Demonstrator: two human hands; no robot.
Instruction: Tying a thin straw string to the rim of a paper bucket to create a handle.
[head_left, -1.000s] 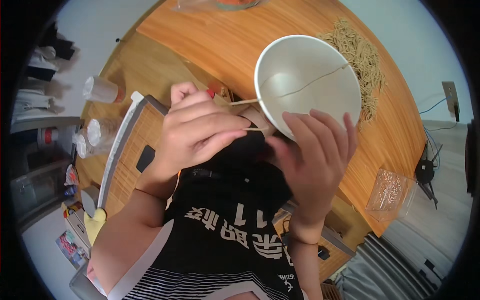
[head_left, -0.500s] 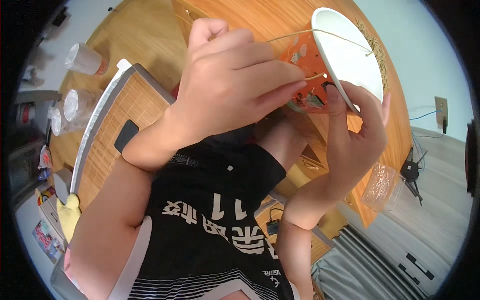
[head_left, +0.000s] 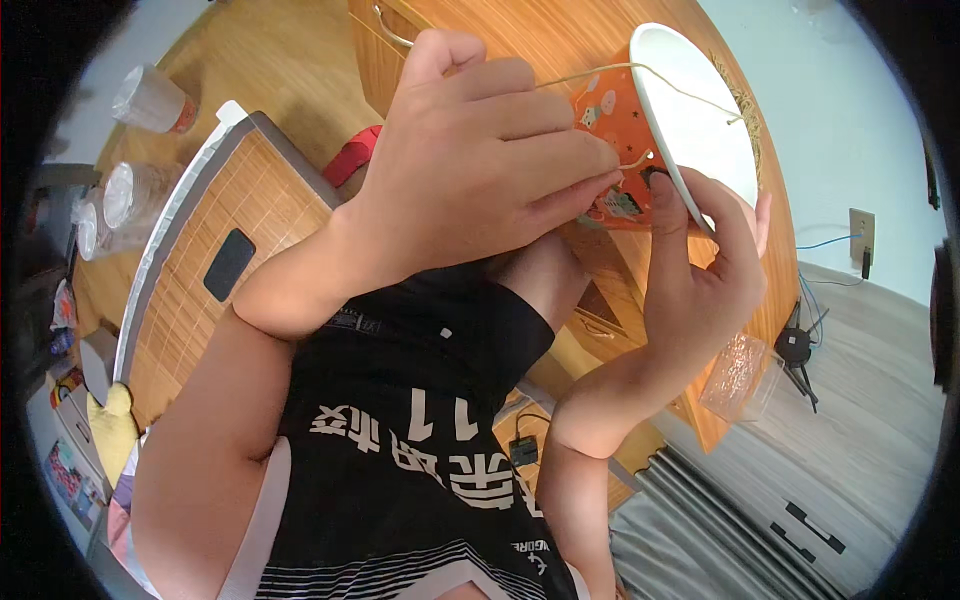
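An orange paper bucket with small printed figures and a white inside is tipped on its side, its wide mouth facing right. My right hand grips its rim, thumb on the outer wall and fingers inside. A thin tan cord runs from my left hand across the rim into the bucket, where its far end meets the inner wall. My left hand pinches the cord's other end between thumb and forefinger, beside a small punched hole near the rim. The cord tip reaches this hole; whether it passes through is unclear.
A wooden table lies beneath the bucket, with a bundle of tan cord along its far right edge. A clear plastic box sits near the table corner. To the left, a dark phone rests on a bamboo mat, beyond which stand wrapped cup stacks.
The whole view has shifted a little, moving the surroundings leftward. My left hand sits slightly closer to the bucket, and the short cord end by the hole is more bent.
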